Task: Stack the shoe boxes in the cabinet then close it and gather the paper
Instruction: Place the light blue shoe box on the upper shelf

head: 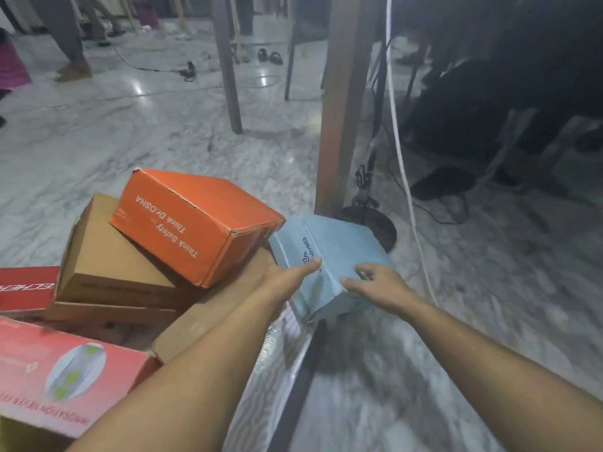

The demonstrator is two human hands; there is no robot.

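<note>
Floor (156, 132): pale marble, carrying all the boxes; cables and furniture legs further off.
Wooden post (339, 102): upright just behind the blue box; whether it belongs to the cabinet cannot be told, and no cabinet interior shows.
Plain brown box (107, 265): lies at the left and bears one end of the orange box.
Orange box (199, 223): tilted, resting on the brown box, its right corner just beside the blue one.
Pink box (65, 370): nearest the camera, bottom left, apart from the hands.
Red box (26, 287): at the left edge, partly cut off.
Flat brown cardboard (208, 308): lies under the left forearm, between the heap and the blue box.
Blue box (329, 262): the task's thing in hand, tipped on an edge at the right of the heap, close to the post.
Left hand (287, 278): grip clamped on the blue box, thumb across its near-left face.
Right hand (380, 282): grip pinching the box's near-right edge, fingers curled over the top.
Progress: early, by my reading; several boxes sit loose on the floor, none seen stacked away.
Left to do: stow this box and the rest, shut the cabinet, gather the paper, which is not in view.
</note>
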